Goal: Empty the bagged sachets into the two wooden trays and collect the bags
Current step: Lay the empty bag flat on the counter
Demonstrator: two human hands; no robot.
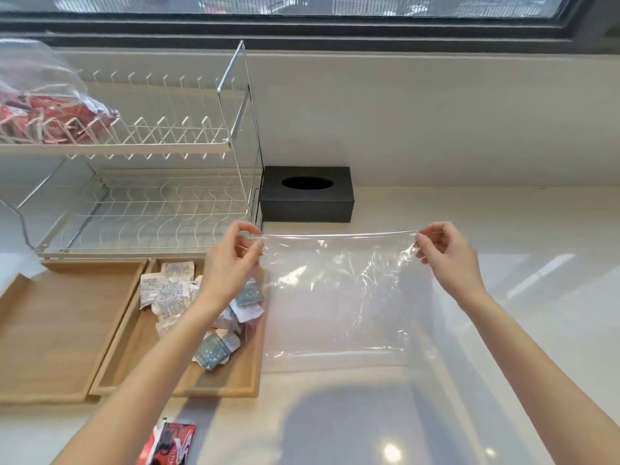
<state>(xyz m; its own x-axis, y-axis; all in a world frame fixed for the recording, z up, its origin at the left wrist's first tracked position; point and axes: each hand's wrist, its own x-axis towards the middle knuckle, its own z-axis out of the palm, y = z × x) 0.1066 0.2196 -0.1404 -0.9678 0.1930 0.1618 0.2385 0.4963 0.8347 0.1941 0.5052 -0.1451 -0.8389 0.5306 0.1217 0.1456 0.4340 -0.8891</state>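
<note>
Far left, upper tier of white wire dish rack [157, 142]: clear bag of red sachets [43, 109] rests on the tines, partly cut off by the frame edge. Lower tier holds nothing visible.

On the pale bench [503, 330], in front of the rack, two wooden trays side by side, touching or nearly so. Left tray [63, 330]: bare wood. Right tray [134, 357]: loose pile of white and grey-blue sachets [188, 303], crumpled, some overlapping; print too small to read.

Near bottom edge, in front of the trays: one red-and-black sachet [171, 444] lying on the bench, partly out of frame.

Left hand [231, 263]: raised above the right tray's far right corner, thumb and fingers pinched closed on the upper left corner of an empty clear bag [335, 297]. Forearm crosses over the sachet pile.

Bag held upright, top edge stretched taut and roughly level between both hands; film wrinkled, nothing seen inside. Lower edge hangs just right of the right tray; cannot tell whether it touches the bench.

Behind the bag, against the wall beside the rack: black tissue box [307, 196], oval slot on top.

Right hand [446, 253]: pinched closed on the bag's upper right corner, level with the left hand.

Window [302, 8] runs along the top.
</note>
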